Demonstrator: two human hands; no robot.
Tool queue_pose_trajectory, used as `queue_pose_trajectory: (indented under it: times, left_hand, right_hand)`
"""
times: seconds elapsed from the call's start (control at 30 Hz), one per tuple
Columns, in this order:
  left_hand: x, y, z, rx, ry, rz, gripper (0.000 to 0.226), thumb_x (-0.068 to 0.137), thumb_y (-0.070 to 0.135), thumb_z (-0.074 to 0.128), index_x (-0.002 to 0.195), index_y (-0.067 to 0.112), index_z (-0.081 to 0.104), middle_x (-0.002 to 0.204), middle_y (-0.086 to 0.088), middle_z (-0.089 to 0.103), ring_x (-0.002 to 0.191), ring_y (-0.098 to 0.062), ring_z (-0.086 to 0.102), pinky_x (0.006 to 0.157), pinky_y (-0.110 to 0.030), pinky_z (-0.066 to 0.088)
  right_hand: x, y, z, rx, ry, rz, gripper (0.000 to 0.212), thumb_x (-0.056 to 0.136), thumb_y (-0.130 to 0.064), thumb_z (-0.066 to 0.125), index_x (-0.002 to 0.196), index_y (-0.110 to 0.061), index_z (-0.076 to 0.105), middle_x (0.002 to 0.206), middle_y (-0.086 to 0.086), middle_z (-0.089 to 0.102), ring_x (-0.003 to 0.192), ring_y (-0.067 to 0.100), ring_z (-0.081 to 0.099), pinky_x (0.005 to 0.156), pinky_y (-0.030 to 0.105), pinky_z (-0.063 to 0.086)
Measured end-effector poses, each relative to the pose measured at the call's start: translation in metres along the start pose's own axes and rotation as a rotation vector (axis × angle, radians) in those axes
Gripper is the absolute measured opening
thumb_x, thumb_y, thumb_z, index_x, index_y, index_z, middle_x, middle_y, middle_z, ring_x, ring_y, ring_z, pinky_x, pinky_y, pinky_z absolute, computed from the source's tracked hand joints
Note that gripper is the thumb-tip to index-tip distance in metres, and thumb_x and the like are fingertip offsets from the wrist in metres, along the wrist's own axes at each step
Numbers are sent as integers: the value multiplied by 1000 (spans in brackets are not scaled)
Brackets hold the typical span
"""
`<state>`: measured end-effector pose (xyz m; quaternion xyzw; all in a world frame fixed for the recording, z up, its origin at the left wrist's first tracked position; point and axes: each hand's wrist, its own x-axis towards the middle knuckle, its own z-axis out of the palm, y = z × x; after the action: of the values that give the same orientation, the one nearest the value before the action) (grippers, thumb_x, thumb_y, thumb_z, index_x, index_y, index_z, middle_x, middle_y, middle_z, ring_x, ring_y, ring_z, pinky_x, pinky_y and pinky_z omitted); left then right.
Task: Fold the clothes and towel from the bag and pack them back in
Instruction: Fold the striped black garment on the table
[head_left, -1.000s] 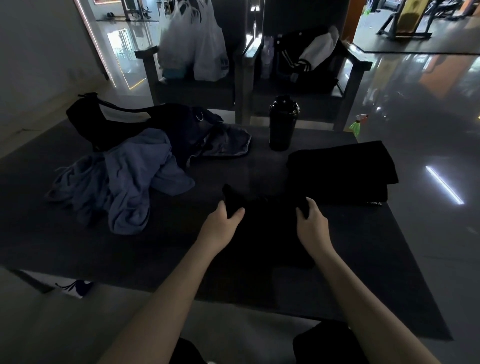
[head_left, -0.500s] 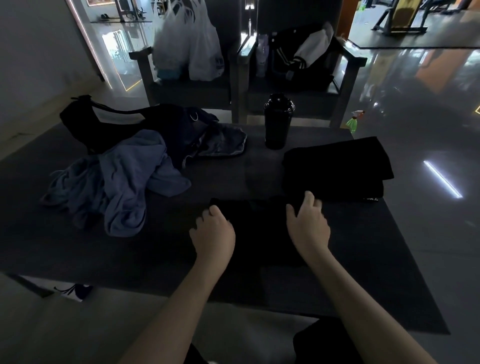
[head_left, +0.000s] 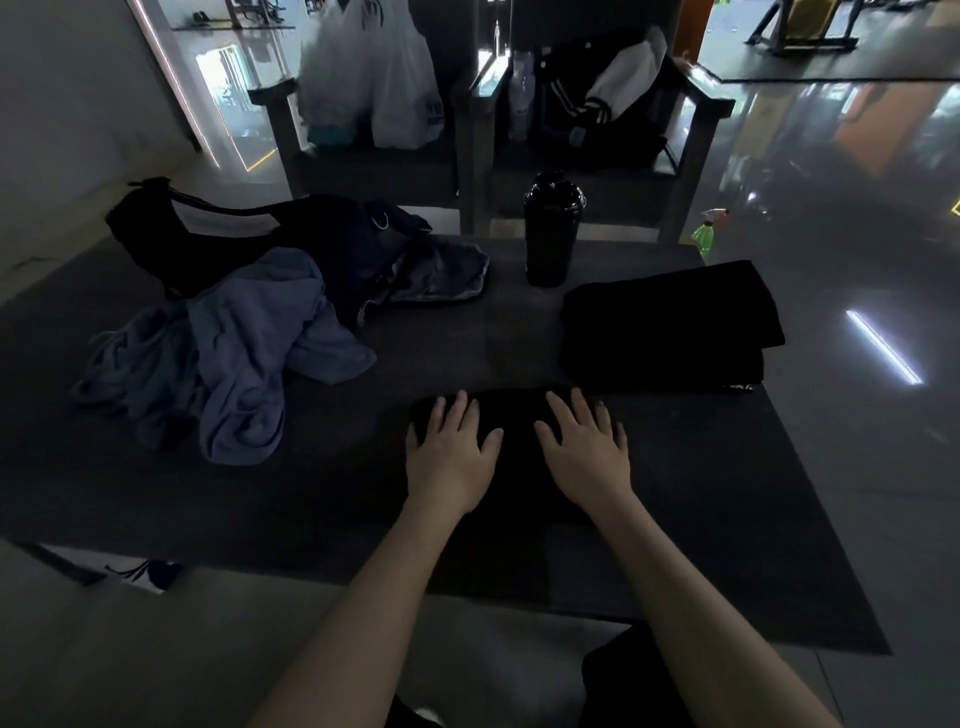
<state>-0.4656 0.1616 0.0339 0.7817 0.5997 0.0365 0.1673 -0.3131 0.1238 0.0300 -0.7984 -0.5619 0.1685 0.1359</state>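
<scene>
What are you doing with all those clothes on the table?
A person is folding clothes on a table. The left hand and right hand press flat on a folded black cloth. Another folded black pile lies just beyond, to the right. A crumpled blue heap by the dark bag is not folded yet.

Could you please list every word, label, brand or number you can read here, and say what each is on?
Nothing here reads clearly.
White bag: dark print low on its right side, too blurred to read.
Black stack: small pale print at its near right edge, too small to read.
</scene>
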Motion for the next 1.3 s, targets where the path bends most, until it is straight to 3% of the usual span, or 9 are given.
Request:
queue_pose_trajectory:
  times: [0.2, 0.33, 0.5, 0.6, 0.67, 0.8, 1.0, 1.1, 1.3]
  left_hand:
    - [-26, 5, 1, -22, 84, -290, 83, 90, 69, 26, 152, 18, 5, 157, -16, 7, 142, -34, 13, 112, -49, 17]
    - [-39, 7, -14, -45, 35, -370, 87, 91, 66, 31, 151, 9, 5, 147, -20, 29, 131, -36, 31, 102, -45, 32]
    - [-25, -8, -30, -366, -136, -470, 74, 82, 48, 62, 133, 0, 39, 120, -15, 51, 100, -28, 57, 75, -31, 46]
    - [-25, -12, -30, -373, -190, -414, 47, 81, 43, 61, 112, 7, 61, 92, -5, 59, 83, -21, 59, 78, -31, 51]
    - [-29, -13, -32, -382, -202, -411, 47, 80, 46, 63, 109, 9, 63, 93, -5, 61, 86, -22, 60, 81, -31, 51]
    - [-45, -13, -38, -446, -116, -402, 55, 82, 45, 65, 117, 4, 52, 104, -9, 62, 92, -26, 61, 78, -30, 49]
    - [-54, 2, -57, -663, 52, -266, 46, 87, 37, 65, 113, 11, 37, 101, -4, 52, 79, -15, 52, 64, -28, 43]
    - [-49, 14, -71, -824, 107, -180, 42, 88, 34, 65, 114, 13, 39, 102, 1, 52, 83, -12, 53, 60, -22, 41]
    - [-19, 62, -90, -1057, 144, -49, 47, 90, 33, 62, 127, 13, 42, 113, -2, 58, 97, -15, 59, 77, -26, 49]
  right_hand:
    - [-24, -11, -5, -25, 7, 104, 62, 97, -54, 29, 151, -31, 8, 159, 13, 3, 144, 32, 9, 115, 45, 14]
    - [-50, -14, -10, 98, 68, 210, 70, 94, -54, 36, 150, -19, 14, 152, 16, 24, 138, 33, 23, 109, 43, 25]
    - [-64, -12, -27, 488, -29, 283, 67, 88, -35, 55, 143, -11, 26, 136, 14, 39, 105, 26, 49, 79, 33, 44]
    - [-62, -11, -34, 561, -63, 335, 73, 85, -29, 63, 142, -7, 24, 133, 16, 41, 92, 22, 50, 68, 28, 47]
    - [-60, -9, -37, 649, -95, 386, 78, 84, -29, 68, 143, -5, 23, 132, 15, 47, 97, 23, 56, 61, 25, 49]
    - [-63, -4, -34, 817, -128, 415, 75, 80, -28, 71, 141, -10, 32, 124, 9, 55, 102, 24, 59, 78, 33, 54]
    - [-68, -7, -58, 940, -13, 228, 60, 85, -16, 63, 139, -20, 37, 101, -6, 53, 82, 3, 53, 63, 19, 44]
    - [-63, -6, -83, 953, 69, 140, 61, 85, -16, 63, 139, -22, 37, 113, -2, 56, 88, 6, 54, 69, 20, 45]
    - [-34, 12, -141, 886, 236, 45, 65, 90, -21, 61, 146, -21, 29, 130, 3, 52, 102, 11, 49, 77, 19, 40]
